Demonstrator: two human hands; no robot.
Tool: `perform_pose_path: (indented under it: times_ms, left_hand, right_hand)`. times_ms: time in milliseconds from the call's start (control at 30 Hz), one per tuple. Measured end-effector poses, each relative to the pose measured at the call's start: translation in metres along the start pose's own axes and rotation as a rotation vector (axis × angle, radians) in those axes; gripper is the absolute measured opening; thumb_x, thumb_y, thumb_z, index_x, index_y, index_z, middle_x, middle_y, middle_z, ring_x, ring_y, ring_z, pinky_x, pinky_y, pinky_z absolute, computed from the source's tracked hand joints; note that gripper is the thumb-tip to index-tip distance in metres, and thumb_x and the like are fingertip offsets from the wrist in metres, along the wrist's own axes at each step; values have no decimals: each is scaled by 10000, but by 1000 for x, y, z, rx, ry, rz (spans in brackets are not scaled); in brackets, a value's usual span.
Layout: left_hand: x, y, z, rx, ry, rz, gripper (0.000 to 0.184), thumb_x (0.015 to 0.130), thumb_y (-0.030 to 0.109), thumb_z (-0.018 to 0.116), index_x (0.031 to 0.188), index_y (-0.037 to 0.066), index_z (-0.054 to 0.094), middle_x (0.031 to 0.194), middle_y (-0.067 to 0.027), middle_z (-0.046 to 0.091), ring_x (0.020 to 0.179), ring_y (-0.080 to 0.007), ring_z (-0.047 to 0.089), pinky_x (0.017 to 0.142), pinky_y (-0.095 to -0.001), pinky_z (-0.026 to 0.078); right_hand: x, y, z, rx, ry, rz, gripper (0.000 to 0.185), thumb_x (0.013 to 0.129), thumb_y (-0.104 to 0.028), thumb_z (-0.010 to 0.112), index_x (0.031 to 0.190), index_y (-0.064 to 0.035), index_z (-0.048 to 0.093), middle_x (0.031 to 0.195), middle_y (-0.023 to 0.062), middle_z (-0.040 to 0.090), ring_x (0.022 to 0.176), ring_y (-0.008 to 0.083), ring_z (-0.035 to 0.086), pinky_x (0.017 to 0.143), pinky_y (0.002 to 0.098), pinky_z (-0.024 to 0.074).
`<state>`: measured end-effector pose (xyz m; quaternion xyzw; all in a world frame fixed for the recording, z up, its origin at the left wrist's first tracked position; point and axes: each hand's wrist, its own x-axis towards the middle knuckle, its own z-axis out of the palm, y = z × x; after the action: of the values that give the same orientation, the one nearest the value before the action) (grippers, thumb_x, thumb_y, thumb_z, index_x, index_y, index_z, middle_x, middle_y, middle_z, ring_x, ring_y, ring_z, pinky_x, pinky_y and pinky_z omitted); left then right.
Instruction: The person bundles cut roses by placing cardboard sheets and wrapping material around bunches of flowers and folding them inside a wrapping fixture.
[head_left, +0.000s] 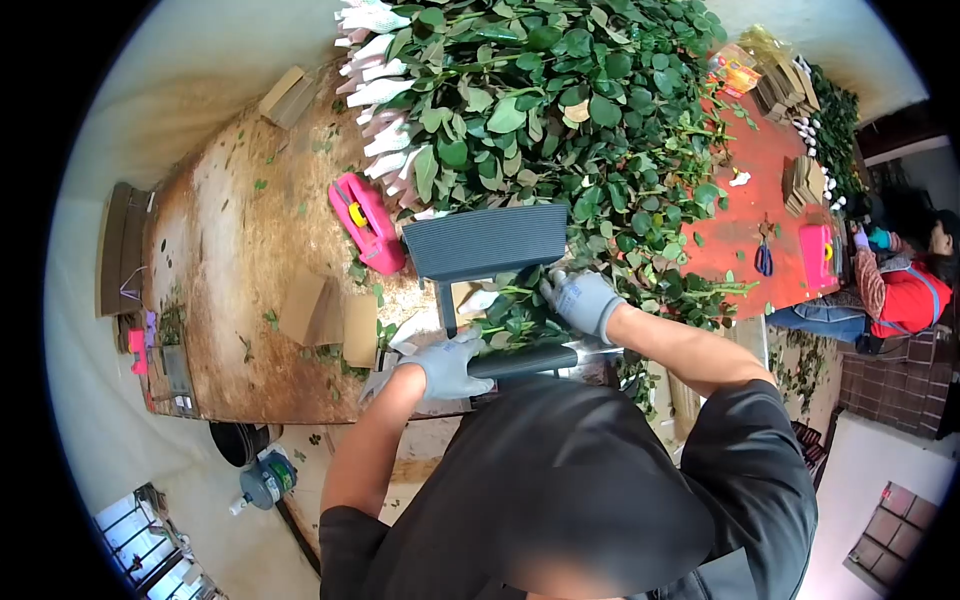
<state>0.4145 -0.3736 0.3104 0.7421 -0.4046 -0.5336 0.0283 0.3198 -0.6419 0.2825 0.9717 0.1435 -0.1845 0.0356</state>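
My left hand (452,366), in a grey glove, is at the left end of a dark padded bar (525,360), its thumb and fingers apart. A white-wrapped flower head (412,328) lies just beyond it. My right hand (582,302), also gloved, has its fingers curled at leafy green stems (515,310) lying between the bar and a dark ridged panel (487,243). Its fingertips are partly hidden among the leaves. Another white-wrapped flower head (478,301) shows under the panel.
A large pile of leafy stems (560,120) with white-wrapped heads fills the table's far side. A pink tape dispenser (366,222) and cardboard pieces (312,310) lie left. Scissors (764,255) rest right, on red surface (750,210). A person in red (905,300) works at far right.
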Motion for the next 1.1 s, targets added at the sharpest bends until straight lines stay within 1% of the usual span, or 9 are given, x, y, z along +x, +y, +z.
perform_pose_path:
  times_ms: [67, 133, 267, 433, 633, 867, 933, 1000, 1100]
  left_hand:
    - [4, -7, 6, 66, 54, 19, 913, 831, 647, 620, 1550, 126, 406, 1672, -106, 252, 1436, -360, 422, 1182, -462, 355]
    - [4, -7, 6, 60, 45, 28, 913, 830, 644, 624, 1549, 126, 406, 1669, -113, 257, 1434, -357, 427, 1183, -461, 352]
    - [2, -4, 0, 22, 21, 36, 936, 828, 638, 635, 1550, 94, 395, 1656, -140, 276, 1420, -349, 445, 1181, -459, 352]
    - [3, -5, 1, 40, 21, 22, 906, 841, 634, 601, 1519, 56, 434, 1658, -158, 260, 1455, -329, 397, 1178, -411, 366]
    - [6, -9, 4, 47, 9, 9, 915, 838, 627, 613, 1533, 66, 414, 1654, -142, 278, 1405, -342, 458, 1160, -419, 388]
    - [2, -3, -1, 31, 37, 14, 900, 837, 619, 634, 1523, 73, 432, 1635, -159, 312, 1350, -369, 514, 1129, -430, 416]
    - [4, -6, 1, 39, 35, 16, 898, 839, 617, 629, 1525, 74, 427, 1632, -164, 318, 1349, -370, 515, 1128, -429, 417]
    - [4, -7, 1, 49, 31, 16, 897, 841, 616, 624, 1528, 75, 423, 1628, -168, 323, 1347, -371, 516, 1127, -428, 418]
    - [5, -7, 2, 36, 37, 27, 901, 843, 620, 615, 1532, 76, 413, 1625, -175, 328, 1349, -372, 515, 1127, -431, 417]
  right_hand:
    - [12, 1, 8, 35, -62, -21, 346, 933, -144, 567, 1251, -18, 614, 1066, 167, 696, 949, 314, 720, 714, 417, 580]
    - [20, 5, 19, 76, -52, -211, 309, 941, -143, 546, 1220, -41, 632, 1111, 172, 698, 971, 335, 716, 759, 435, 576]
    - [27, 15, 19, 135, -89, -210, 259, 922, -139, 565, 1154, -63, 652, 1123, 182, 695, 959, 352, 711, 787, 453, 571]
    - [17, -8, -42, -31, 38, -137, 195, 883, -126, 593, 1045, -62, 682, 983, 150, 701, 868, 289, 722, 648, 431, 574]
    - [33, 2, 31, 103, -84, -156, 233, 920, -124, 559, 1121, -67, 661, 1047, 165, 700, 929, 310, 722, 703, 434, 579]
    - [15, -28, -41, -200, -230, -71, 251, 919, -145, 583, 1129, -73, 699, 988, 118, 728, 939, 279, 726, 685, 401, 566]
    - [18, -34, -40, -9, -7, -76, 162, 896, -149, 600, 1002, -75, 698, 922, 125, 715, 797, 253, 722, 630, 386, 553]
    - [31, -38, -54, -23, 15, -210, 269, 894, -136, 589, 1142, -46, 641, 959, 116, 662, 784, 240, 702, 594, 384, 541]
    - [67, -42, -28, -17, 104, -273, 240, 905, -130, 562, 1119, -56, 641, 945, 125, 657, 764, 276, 705, 594, 407, 541]
